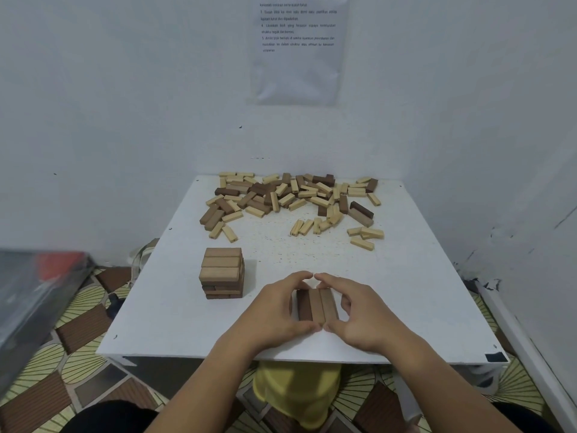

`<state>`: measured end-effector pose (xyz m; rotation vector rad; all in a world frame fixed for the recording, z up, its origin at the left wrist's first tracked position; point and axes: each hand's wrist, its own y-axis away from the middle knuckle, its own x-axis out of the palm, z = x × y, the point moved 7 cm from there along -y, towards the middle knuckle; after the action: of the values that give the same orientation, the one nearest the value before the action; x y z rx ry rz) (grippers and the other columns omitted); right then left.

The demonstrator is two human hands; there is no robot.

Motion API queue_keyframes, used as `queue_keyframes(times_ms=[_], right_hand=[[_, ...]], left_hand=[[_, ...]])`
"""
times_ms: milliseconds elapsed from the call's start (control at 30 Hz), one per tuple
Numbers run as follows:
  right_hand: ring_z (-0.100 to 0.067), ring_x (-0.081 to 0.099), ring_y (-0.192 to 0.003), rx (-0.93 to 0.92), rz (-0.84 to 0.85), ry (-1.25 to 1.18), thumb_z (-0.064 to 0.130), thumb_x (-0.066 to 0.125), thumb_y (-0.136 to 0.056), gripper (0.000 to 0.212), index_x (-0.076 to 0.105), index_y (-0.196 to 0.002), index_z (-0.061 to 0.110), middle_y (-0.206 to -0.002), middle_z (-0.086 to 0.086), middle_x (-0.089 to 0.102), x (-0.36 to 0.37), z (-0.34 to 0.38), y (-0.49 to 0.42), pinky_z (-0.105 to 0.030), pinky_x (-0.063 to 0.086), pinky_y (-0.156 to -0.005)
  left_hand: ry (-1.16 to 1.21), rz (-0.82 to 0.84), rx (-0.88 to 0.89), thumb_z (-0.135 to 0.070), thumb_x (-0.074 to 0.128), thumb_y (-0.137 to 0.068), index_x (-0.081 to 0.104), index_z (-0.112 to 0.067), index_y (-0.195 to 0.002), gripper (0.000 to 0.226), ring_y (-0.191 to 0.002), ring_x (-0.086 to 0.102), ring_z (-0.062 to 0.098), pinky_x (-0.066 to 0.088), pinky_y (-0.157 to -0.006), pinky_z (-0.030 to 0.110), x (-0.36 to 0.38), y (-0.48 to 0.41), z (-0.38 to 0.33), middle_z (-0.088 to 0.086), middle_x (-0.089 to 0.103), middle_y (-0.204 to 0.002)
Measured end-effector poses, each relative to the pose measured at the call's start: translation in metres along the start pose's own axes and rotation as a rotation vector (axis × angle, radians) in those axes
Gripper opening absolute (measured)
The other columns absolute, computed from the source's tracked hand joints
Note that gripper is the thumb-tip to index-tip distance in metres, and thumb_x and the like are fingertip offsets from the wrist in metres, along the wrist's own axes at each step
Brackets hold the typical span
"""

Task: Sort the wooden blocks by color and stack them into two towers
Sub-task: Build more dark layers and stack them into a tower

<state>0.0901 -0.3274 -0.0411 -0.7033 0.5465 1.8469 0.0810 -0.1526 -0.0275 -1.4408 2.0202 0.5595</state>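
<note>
Three dark brown blocks (317, 306) lie side by side on the white table (175, 317) near its front edge. My left hand (278, 310) curls round their left side and my right hand (359, 310) curls round their right side, fingertips nearly meeting at the far end and thumbs at the near end. A short tower of brown blocks (222, 273) stands to the left of my hands, several layers high. At the back of the table lies a mixed pile of loose light and dark blocks (290, 198).
A few light blocks (365, 235) lie apart at the pile's right front. The table stands in a corner of white walls with a printed sheet (296, 48) above. A grey case (34, 295) sits on the patterned floor at left.
</note>
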Motion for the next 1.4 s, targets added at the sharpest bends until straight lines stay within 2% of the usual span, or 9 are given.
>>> queue_keyframes(times_ms=[233,300,467,600,767,867,1000,1200,1400], right_hand=[[0.021,0.045,-0.094,-0.001,0.038,0.066,0.026,0.081,-0.082,0.091,0.030,-0.155,0.048,-0.136,0.026,0.046,-0.006,0.009,0.008,-0.004,0.039,-0.077],[0.012,0.046,-0.102,0.027,0.017,0.075,0.033,0.082,-0.082,0.096,0.022,-0.155,0.050,-0.139,0.026,0.038,-0.006,0.008,0.016,-0.006,0.039,-0.084],[-0.016,0.036,-0.127,0.181,-0.256,0.169,0.061,0.070,-0.080,0.082,0.037,-0.149,0.032,-0.138,0.011,0.039,0.010,0.020,0.032,-0.031,0.035,-0.108],[-0.020,0.038,-0.118,0.310,-0.341,0.308,0.079,0.053,-0.072,0.073,0.042,-0.128,0.034,-0.124,0.008,0.041,0.028,0.035,0.031,-0.037,0.037,-0.096],[-0.018,0.041,-0.110,0.252,-0.327,0.283,0.055,0.055,-0.077,0.049,0.050,-0.122,0.036,-0.117,0.012,0.045,0.030,0.037,0.024,-0.035,0.038,-0.091],[-0.013,0.040,-0.113,0.119,-0.168,0.260,0.046,0.058,-0.074,0.049,0.050,-0.122,0.042,-0.117,0.022,0.044,0.022,0.032,0.015,-0.036,0.034,-0.095],[-0.004,0.038,-0.121,-0.092,0.067,0.206,0.040,0.061,-0.072,0.053,0.055,-0.125,0.043,-0.124,0.030,0.048,0.008,0.029,0.006,-0.039,0.033,-0.107],[0.000,0.039,-0.126,-0.164,0.053,0.173,0.032,0.063,-0.074,0.056,0.056,-0.129,0.042,-0.128,0.033,0.049,0.005,0.024,0.005,-0.038,0.038,-0.107],[0.001,0.036,-0.129,-0.164,-0.011,0.162,0.030,0.063,-0.077,0.062,0.050,-0.136,0.042,-0.131,0.037,0.043,0.008,0.024,0.011,-0.036,0.036,-0.111]], left_hand=[[-0.004,0.033,-0.079,-0.053,0.093,-0.064,0.026,-0.046,-0.156,0.114,-0.110,0.055,0.004,0.047,-0.098,0.029,-0.003,0.000,0.000,-0.017,0.048,-0.150],[-0.010,0.026,-0.119,-0.056,0.087,-0.071,0.022,-0.044,-0.159,0.110,-0.120,0.059,0.019,0.049,-0.104,0.036,-0.006,0.004,0.003,-0.016,0.045,-0.153],[0.025,-0.041,-0.122,-0.025,0.055,-0.103,0.027,-0.042,-0.157,0.063,-0.078,0.063,0.002,0.050,-0.089,0.027,-0.008,0.017,0.009,-0.014,0.053,-0.149],[0.106,-0.079,-0.173,-0.014,0.050,-0.104,0.032,-0.044,-0.154,0.061,-0.111,0.065,0.011,0.047,-0.100,0.027,-0.009,0.020,0.009,-0.016,0.056,-0.146],[0.069,-0.116,-0.154,-0.015,0.055,-0.102,0.039,-0.036,-0.153,0.058,-0.069,0.059,-0.006,0.041,-0.076,0.009,-0.013,0.026,0.006,-0.007,0.068,-0.122],[0.031,-0.147,-0.138,-0.017,0.063,-0.098,0.048,-0.033,-0.150,0.056,-0.072,0.058,-0.007,0.040,-0.067,0.007,-0.016,0.031,0.007,0.008,0.068,-0.115],[0.016,-0.158,-0.094,-0.018,0.072,-0.090,0.052,-0.033,-0.146,0.061,-0.089,0.057,-0.003,0.041,-0.075,0.005,-0.012,0.032,0.008,-0.015,0.056,-0.116],[-0.009,-0.088,-0.077,-0.028,0.075,-0.087,0.040,-0.039,-0.153,0.075,-0.131,0.040,0.002,0.032,-0.111,0.018,-0.001,0.028,0.010,-0.019,0.045,-0.142],[-0.006,-0.052,-0.123,-0.033,0.075,-0.084,0.039,-0.051,-0.147,0.074,-0.123,0.049,0.003,0.038,-0.110,0.024,0.001,0.023,0.019,-0.014,0.049,-0.135]])
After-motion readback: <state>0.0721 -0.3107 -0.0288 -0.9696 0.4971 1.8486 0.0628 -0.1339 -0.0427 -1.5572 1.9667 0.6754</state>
